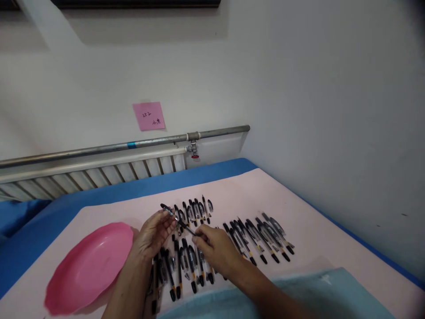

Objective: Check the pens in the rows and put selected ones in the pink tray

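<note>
Holding one black pen [178, 221] between both hands, above the laid-out pens and just clear of them. The left hand [156, 235] pinches the pen's upper end in curled fingers; the right hand [215, 250] grips the lower, thinner end between thumb and fingertips, so both hands are closed on the same pen. The pen sits tilted, dark end up and to the left. Whether it is capped or in two parts: cannot tell, too blurred. Below the hands, on the pale pink sheet [315, 226], lie three groups: a back row of pens [195, 211], a right-hand row [262, 237] laid neatly side by side, and a looser front cluster [181, 268] nearest the person, partly hidden by the wrists. A pink plate [89, 266] lies left of the left hand, apart from the pens. Judgement: work proceeds pen by pen, with one pen in hand; the ordered rows look dealt with and the front cluster less so, but nothing marks them apart for certain.
</note>
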Demonstrator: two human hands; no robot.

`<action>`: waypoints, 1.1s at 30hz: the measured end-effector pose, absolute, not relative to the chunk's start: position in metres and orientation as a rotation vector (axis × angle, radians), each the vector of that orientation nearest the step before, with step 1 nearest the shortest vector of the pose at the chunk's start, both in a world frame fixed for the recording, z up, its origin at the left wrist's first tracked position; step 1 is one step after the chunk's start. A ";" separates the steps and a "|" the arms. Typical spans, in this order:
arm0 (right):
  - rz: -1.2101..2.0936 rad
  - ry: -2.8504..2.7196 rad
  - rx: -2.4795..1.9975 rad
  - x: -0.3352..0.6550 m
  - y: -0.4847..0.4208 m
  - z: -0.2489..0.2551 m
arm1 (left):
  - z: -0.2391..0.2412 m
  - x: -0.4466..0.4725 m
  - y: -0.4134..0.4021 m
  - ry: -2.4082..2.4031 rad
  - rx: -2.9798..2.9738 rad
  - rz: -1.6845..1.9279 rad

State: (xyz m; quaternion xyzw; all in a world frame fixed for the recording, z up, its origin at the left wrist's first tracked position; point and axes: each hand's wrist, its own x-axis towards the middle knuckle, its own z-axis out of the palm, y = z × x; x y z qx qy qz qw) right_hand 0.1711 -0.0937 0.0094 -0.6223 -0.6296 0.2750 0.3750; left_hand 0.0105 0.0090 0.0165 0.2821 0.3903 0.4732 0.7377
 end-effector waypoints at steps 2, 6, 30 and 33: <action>0.701 -1.608 -1.589 0.171 -0.094 0.010 | 0.016 0.011 0.009 0.860 0.595 1.040; 0.718 -1.598 -1.578 0.171 -0.094 0.011 | 0.016 0.011 0.009 0.868 0.583 1.050; 0.913 -1.363 -1.352 0.166 -0.091 0.013 | 0.044 0.009 -0.012 1.022 1.084 1.248; 0.903 -1.385 -1.377 0.167 -0.092 0.017 | 0.065 -0.038 -0.003 1.388 1.249 1.515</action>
